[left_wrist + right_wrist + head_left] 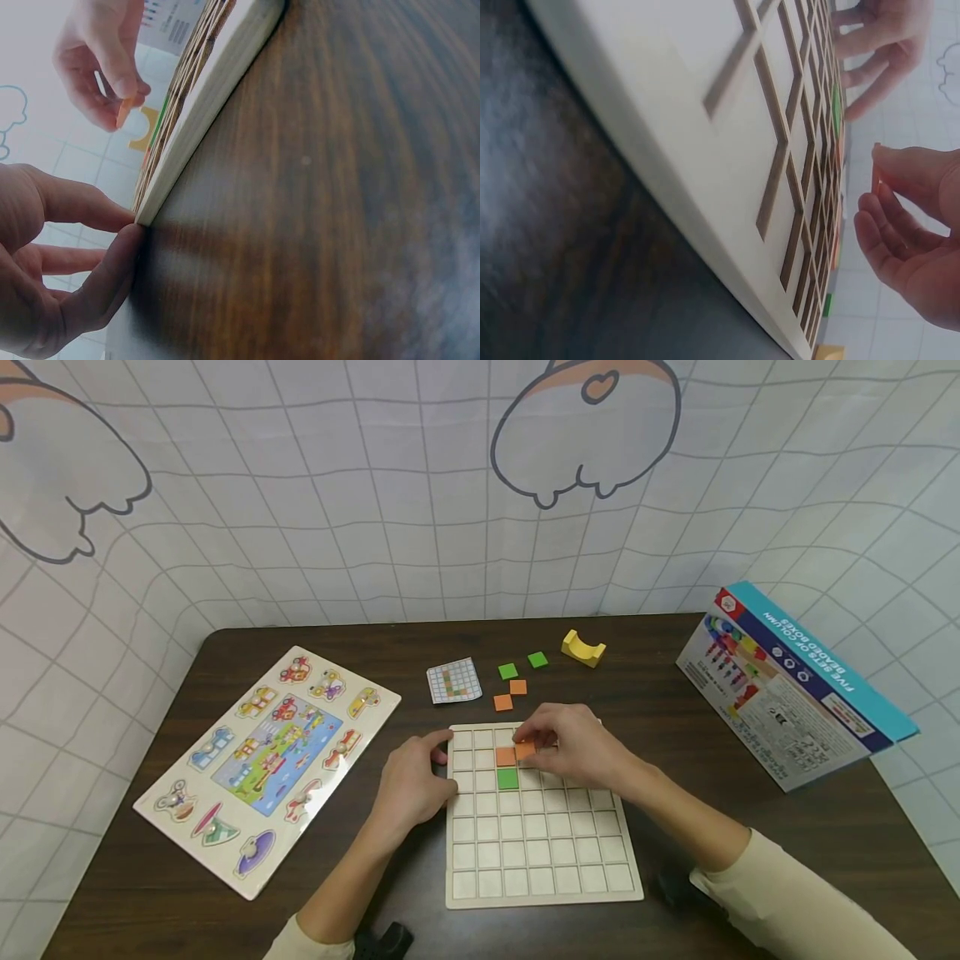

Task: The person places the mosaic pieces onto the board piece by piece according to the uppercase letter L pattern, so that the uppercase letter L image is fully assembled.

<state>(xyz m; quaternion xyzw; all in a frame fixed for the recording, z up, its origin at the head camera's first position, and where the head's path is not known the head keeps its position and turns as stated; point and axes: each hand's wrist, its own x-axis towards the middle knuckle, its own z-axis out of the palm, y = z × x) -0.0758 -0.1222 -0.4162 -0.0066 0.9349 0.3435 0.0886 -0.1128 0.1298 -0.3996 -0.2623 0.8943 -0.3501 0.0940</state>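
Note:
A pale wooden grid board lies on the table, with an orange square tile and a green square tile in its cells. Just right of that orange tile, my right hand pinches another orange square tile between thumb and fingertips. In the right wrist view this orange tile is held on edge over the grid. My left hand touches the board's left edge, thumb and forefinger spread along it. From the left wrist, its fingertips show right at the board's side.
Beyond the board lie two loose orange tiles, two green tiles, a small grid pattern card and a yellow curved block. A picture puzzle board occupies the left, and a blue-topped box stands at right.

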